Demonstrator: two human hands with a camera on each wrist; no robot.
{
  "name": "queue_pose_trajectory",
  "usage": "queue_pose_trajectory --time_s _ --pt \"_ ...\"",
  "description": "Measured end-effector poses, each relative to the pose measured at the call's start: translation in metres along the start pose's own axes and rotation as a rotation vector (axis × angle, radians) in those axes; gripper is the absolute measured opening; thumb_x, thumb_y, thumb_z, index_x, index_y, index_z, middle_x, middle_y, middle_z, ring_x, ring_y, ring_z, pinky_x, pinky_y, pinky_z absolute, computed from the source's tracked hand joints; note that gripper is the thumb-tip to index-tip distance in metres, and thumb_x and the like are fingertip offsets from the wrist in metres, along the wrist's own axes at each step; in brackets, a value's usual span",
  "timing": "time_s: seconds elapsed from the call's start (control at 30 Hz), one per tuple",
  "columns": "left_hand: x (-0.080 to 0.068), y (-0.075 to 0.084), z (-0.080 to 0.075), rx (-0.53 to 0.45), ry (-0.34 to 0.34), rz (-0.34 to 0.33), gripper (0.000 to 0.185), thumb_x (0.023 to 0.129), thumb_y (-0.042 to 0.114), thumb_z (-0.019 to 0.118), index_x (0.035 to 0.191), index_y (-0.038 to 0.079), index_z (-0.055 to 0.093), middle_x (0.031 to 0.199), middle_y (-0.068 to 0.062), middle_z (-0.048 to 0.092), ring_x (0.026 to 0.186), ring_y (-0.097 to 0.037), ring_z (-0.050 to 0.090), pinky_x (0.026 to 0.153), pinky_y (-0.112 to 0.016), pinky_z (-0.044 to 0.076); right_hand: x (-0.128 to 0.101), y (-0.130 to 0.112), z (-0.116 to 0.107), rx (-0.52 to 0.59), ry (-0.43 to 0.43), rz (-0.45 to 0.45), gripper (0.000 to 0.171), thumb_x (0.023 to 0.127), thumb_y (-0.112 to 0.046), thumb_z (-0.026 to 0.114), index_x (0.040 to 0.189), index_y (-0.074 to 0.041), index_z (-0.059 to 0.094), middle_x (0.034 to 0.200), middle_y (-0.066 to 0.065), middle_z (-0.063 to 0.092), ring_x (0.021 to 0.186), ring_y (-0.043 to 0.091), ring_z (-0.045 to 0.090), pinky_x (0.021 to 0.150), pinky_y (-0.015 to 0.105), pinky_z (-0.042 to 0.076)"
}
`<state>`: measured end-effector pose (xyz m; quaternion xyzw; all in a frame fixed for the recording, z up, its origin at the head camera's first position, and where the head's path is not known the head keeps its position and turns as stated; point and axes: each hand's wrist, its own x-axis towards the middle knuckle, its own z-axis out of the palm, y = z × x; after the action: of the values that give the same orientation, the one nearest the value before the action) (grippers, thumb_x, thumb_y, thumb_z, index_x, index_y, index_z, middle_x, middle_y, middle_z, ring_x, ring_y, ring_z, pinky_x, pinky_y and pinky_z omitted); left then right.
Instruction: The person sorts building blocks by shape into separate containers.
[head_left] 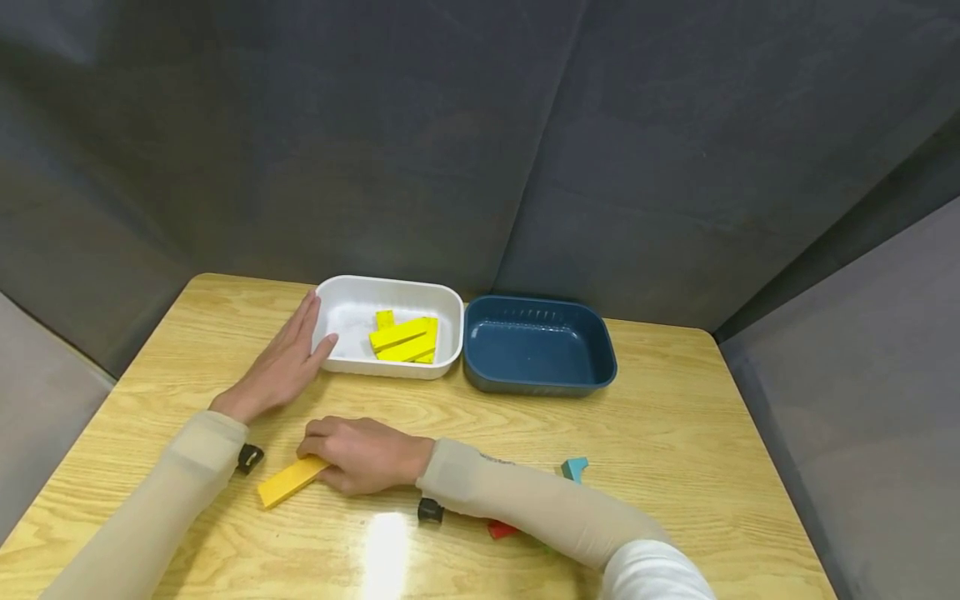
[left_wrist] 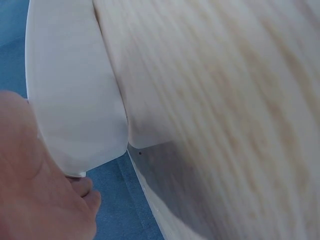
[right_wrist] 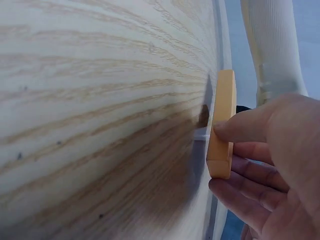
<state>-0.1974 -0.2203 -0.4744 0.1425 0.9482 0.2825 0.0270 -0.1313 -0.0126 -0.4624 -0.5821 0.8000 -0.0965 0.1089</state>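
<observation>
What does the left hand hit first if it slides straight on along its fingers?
Probably the white tray: the left hand lies flat on the table, fingers pointing up and slightly right along the tray's left wall, thumb already at its rim. The fingers may just pass beside it; depth is unclear.

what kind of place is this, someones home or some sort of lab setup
Likely a staged recording booth, not a home: grey fabric panels wall in a small wooden table holding only a white tray, a blue tray and a few coloured blocks.
</observation>
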Motion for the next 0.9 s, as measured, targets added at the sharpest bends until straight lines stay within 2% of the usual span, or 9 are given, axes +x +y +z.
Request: queue_pose_trajectory --time_s 0.57,0.9 --pt "0.0 0.0 0.001 0.002 -0.002 -0.01 0.084 0.115 0.054 0.03 0.17 0.006 -0.011 0.178 -0.004 -0.022 0.166 -0.038 -0.005 0.131 -0.063 0.009 -0.022 0.001 -0.02 -0.02 0.053 0.023 0.034 0.104 -0.022 0.071 0.135 -0.011 0.07 0.123 -0.003 0.064 0.106 0.004 0.057 0.091 0.009 0.048" --pt "0.002 0.0 0.001 0.007 -0.002 -0.015 0.084 0.115 0.055 0.029 0.17 0.006 -0.011 0.178 -0.005 -0.021 0.166 -0.039 -0.003 0.131 -0.064 0.01 -0.042 0.006 -0.031 -0.04 0.141 0.045 0.033 0.102 -0.022 0.074 0.133 -0.011 0.071 0.124 -0.002 0.064 0.108 0.008 0.059 0.093 0.012 0.05"
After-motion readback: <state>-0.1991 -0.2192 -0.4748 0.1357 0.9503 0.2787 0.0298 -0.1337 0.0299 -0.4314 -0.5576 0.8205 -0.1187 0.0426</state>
